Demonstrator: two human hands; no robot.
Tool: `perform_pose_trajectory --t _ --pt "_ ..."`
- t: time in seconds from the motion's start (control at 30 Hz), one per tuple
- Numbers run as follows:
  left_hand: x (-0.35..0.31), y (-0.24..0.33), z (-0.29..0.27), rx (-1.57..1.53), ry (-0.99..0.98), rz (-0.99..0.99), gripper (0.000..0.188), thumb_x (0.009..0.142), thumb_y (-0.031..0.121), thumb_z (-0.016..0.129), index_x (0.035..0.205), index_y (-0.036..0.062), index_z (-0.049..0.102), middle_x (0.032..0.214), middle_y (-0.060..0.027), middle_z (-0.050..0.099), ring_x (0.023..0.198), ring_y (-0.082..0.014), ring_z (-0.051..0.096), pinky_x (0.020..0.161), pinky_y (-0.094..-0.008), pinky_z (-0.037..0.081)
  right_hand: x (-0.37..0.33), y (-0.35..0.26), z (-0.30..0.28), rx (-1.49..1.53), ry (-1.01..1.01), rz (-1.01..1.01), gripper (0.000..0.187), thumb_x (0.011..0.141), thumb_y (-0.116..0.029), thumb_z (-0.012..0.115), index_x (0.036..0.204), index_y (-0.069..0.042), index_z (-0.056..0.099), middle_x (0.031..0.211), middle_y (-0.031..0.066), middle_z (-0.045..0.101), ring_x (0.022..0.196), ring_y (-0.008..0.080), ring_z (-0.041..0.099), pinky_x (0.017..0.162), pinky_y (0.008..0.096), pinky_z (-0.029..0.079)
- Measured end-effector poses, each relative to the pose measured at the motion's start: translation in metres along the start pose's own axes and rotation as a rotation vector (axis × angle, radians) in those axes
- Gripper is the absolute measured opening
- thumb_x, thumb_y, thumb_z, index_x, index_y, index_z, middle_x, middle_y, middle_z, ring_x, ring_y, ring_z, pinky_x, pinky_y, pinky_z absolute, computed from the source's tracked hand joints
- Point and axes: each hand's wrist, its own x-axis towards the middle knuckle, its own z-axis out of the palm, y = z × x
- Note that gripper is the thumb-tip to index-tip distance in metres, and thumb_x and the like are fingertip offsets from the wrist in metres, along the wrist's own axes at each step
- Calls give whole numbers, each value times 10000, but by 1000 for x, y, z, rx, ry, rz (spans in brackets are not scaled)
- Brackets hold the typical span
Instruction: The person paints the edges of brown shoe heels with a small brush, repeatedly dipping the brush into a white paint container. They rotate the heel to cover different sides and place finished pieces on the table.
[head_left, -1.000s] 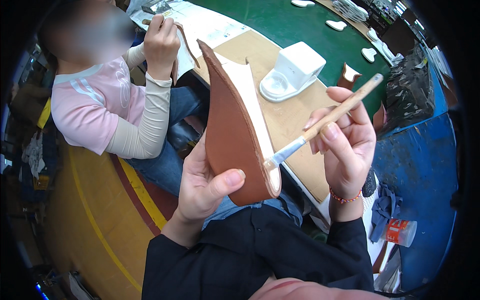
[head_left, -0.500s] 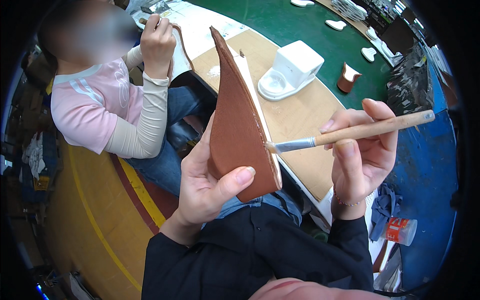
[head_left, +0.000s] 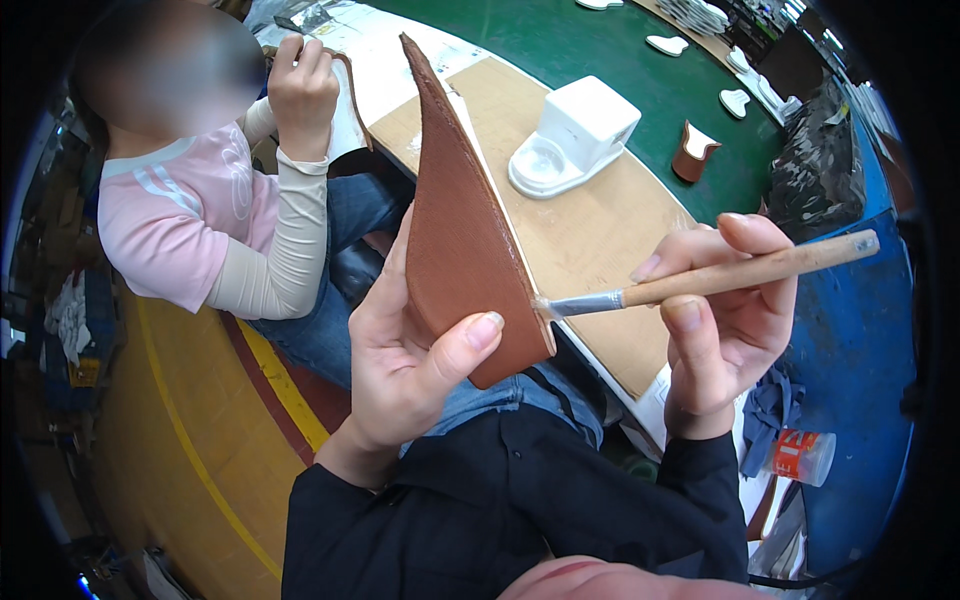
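Observation:
My left hand [head_left: 400, 370] grips a curved brown leather piece [head_left: 465, 265], its thumb on the brown face and its pointed end upward. A pale layer shows along the piece's right edge. Between thumb and fingers, my right hand [head_left: 725, 310] holds a thin brush [head_left: 720, 278] with a wooden handle and a metal ferrule. The brush's bristles touch the right edge of the leather piece, near its lower end. My left fingers are mostly hidden behind the piece.
A white dispenser-like container [head_left: 578, 138] stands on the brown board [head_left: 600, 250]. Beyond it, a brown and white piece [head_left: 694, 152] rests on a green surface [head_left: 520, 35]. At left sits a person in a pink shirt [head_left: 165, 225], holding a similar piece. A clear plastic cup [head_left: 818, 458] lies at right.
The leather piece and my left hand have shifted slightly left and up. The brush tip has moved a little down along the piece's edge.

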Motion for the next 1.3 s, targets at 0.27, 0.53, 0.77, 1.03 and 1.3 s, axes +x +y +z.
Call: perform_pose_trajectory --t 0.27,0.53,0.77,1.03,1.3 --pt "5 -1 3 -13 54 6 684 796 26 565 1368 -69 201 1285 -133 420 1169 -175 432 989 -308 328 -3 -6 -2 -3 -21 30 488 776 -145 634 1185 -20 400 757 140 585 675 168 567 644 250 438" --pt "10 -3 3 -66 72 -48 658 807 45 557 1366 -53 225 1290 -126 420 1178 -170 422 996 -304 317 -4 -6 -5 102 -58 -17 456 737 12 623 1142 32 414 781 180 594 690 189 584 632 259 456" --pt "13 -5 6 -217 126 -202 614 827 44 527 1365 -36 241 1300 -115 419 1205 -162 402 1010 -302 305 2 0 -13 108 -166 -189 446 713 88 626 1113 59 433 742 189 582 629 204 585 559 267 462" --pt "17 -9 5 -418 85 -383 540 872 72 468 1365 1 259 1290 -100 433 1176 -157 439 990 -305 346 -1 -3 -18 -19 -228 -172 428 770 -74 655 1126 -64 419 713 153 589 612 170 526 552 254 418" --pt "13 -10 4 -552 64 -578 494 904 154 430 1354 24 274 1249 -95 463 1126 -169 488 922 -329 422 -1 -7 -22 -70 -258 -214 411 775 -88 671 1107 -80 428 699 151 595 587 160 506 531 247 406"
